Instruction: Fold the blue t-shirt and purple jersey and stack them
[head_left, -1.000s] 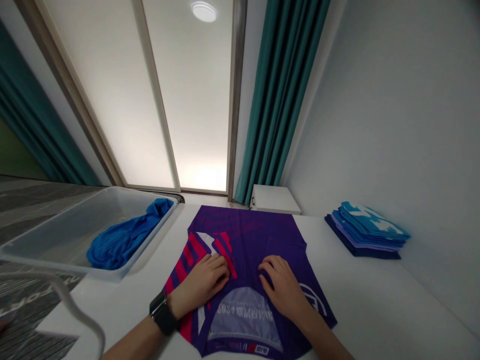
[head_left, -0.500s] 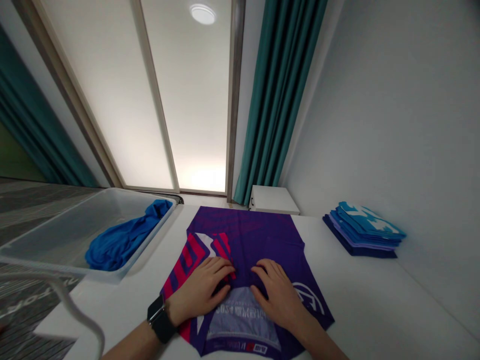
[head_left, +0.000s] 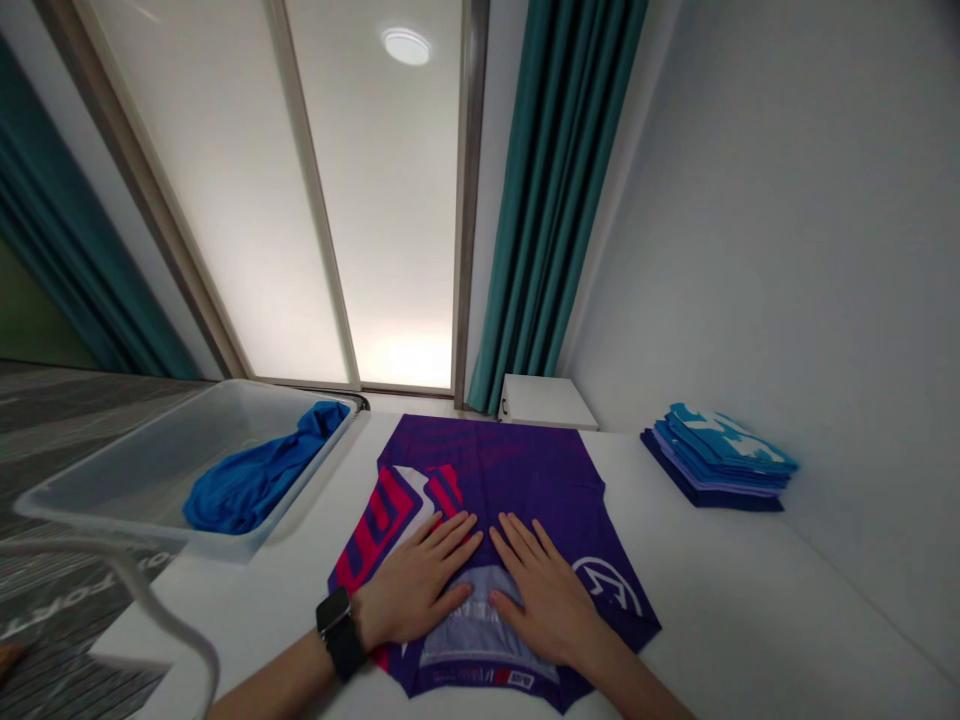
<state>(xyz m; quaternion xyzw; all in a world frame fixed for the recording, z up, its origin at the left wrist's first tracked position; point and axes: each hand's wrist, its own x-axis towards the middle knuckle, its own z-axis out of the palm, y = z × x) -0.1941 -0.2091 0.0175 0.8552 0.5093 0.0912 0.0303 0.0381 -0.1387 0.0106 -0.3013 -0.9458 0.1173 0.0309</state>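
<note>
A purple T-shirt (head_left: 495, 450) with red stripes and white marks on its left part is spread on the white table (head_left: 720, 610), its collar end towards me. My left hand (head_left: 424, 580), with a black watch at the wrist, rests flat on the shirt's middle, fingers stretched out. Beside it my right hand (head_left: 544, 590) also lies flat on the fabric, fingers extended, near a white round logo. A greyish panel with lettering shows partly between and below the hands.
To the left stands a translucent plastic bin (head_left: 142, 450) holding a crumpled blue garment (head_left: 255, 480). A stack of folded blue and purple clothes (head_left: 720, 455) sits at the right by the wall. A white cabinet (head_left: 547, 400) is behind the table; a pale curved tube (head_left: 157, 610) crosses the lower left.
My fingers, curled on the shirt before, are now stretched out flat. Both hands have come a little closer together. The view has shifted slightly.
</note>
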